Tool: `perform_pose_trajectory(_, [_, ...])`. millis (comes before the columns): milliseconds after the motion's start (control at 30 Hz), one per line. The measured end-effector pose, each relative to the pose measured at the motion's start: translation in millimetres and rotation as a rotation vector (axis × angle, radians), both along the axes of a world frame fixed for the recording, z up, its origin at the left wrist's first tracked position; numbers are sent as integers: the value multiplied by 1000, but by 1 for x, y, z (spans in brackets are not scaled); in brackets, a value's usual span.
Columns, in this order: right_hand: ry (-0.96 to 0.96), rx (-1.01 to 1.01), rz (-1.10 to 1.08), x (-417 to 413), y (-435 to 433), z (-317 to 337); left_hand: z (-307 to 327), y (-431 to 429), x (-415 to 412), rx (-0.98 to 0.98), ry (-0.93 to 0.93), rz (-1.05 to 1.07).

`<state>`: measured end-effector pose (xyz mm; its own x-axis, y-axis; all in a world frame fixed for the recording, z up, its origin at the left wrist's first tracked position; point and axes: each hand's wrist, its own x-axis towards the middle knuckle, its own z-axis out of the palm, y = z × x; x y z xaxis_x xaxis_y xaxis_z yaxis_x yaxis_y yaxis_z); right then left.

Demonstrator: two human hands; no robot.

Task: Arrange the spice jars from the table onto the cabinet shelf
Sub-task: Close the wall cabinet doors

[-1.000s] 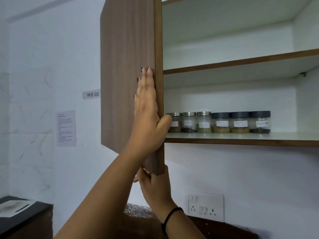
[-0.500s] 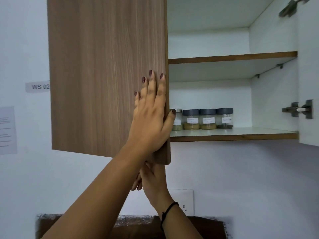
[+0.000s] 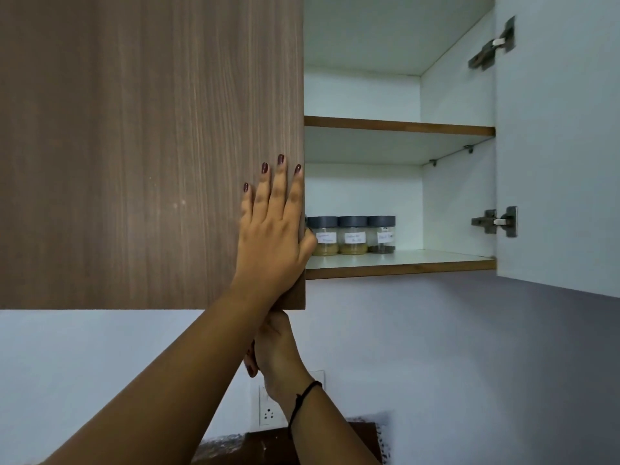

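While left hand (image 3: 271,243) presses door (image 3: 151,146), jars (image 3: 352,234) hold yellowish, dark spices.

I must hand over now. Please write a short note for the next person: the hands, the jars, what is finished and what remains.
Left hand: flat on the wood door near its free edge, holding nothing.
Right hand: under that door's bottom corner; grip hidden.
Spice jars: three dark-lidded ones in a row on the lower shelf; the door may hide others.
Done: those jars are shelved.
Left: table not in view, so check it; then probably shut both doors; the white door stands open.
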<state>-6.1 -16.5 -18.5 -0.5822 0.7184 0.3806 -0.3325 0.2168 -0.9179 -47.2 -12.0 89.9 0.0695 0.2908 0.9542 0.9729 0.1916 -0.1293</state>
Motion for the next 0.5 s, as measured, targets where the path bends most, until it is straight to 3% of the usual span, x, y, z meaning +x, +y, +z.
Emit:
perform_pose_trajectory(400, [-190,16,-177,-10,18,9,0,39,-17,-4,13,6])
perform_pose_trajectory(500, [-177,151,-206,-13,22,7,1,49,-21,3,10,16])
